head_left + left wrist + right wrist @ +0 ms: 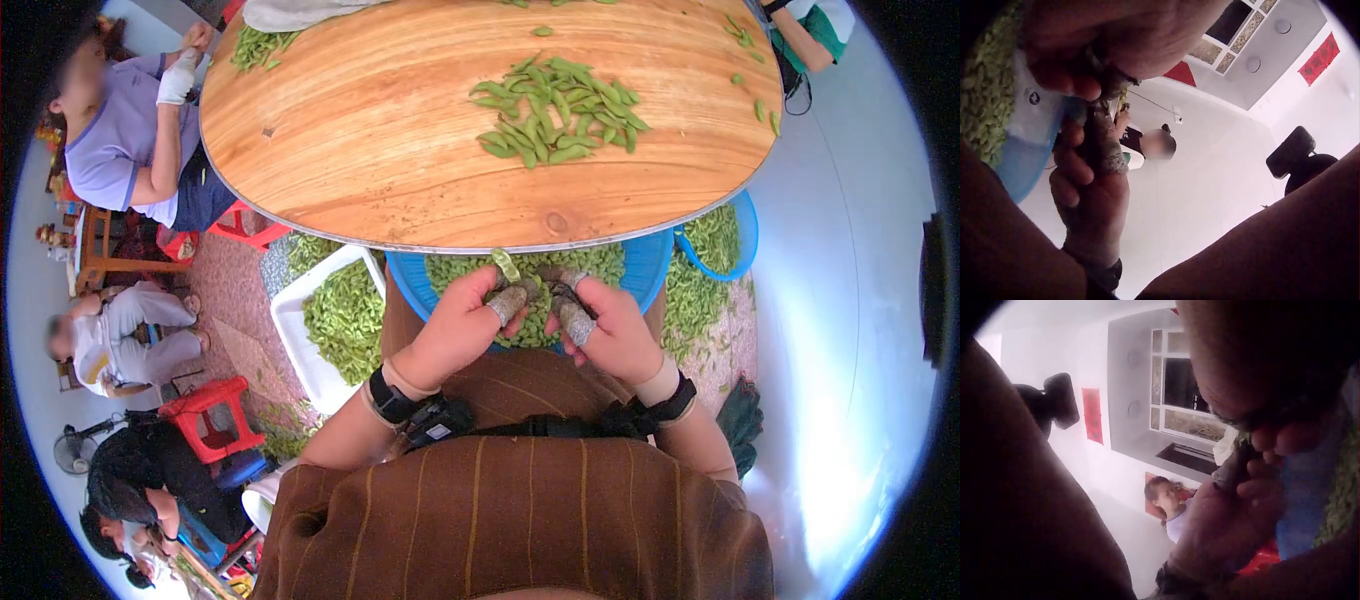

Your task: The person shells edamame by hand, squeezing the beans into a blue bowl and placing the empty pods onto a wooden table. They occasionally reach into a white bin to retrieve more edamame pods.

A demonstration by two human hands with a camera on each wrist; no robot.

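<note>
In the head view my left hand (463, 318) and right hand (617, 335) meet over a blue basin (405, 280), thumbs and forefingers in worn grey finger covers (511, 300). A green bean pod (506, 265) stands up out of the left hand's pinch, bumps showing along it. Between the fingertips shows more green, and the right thumb and forefinger pinch there. Under the hands, the basin holds a heap of small light green beans (600, 262). Both wrist views show the fingers curled close together, with the pod mostly hidden behind them.
A wooden tabletop (350, 130) with a pile of pods (560, 105) overhangs the basin. Left stands a white tray (290, 310) of pods; right, a blue basket (745, 235) with pods around it. A person (130, 140) sits at the table's left, others farther back.
</note>
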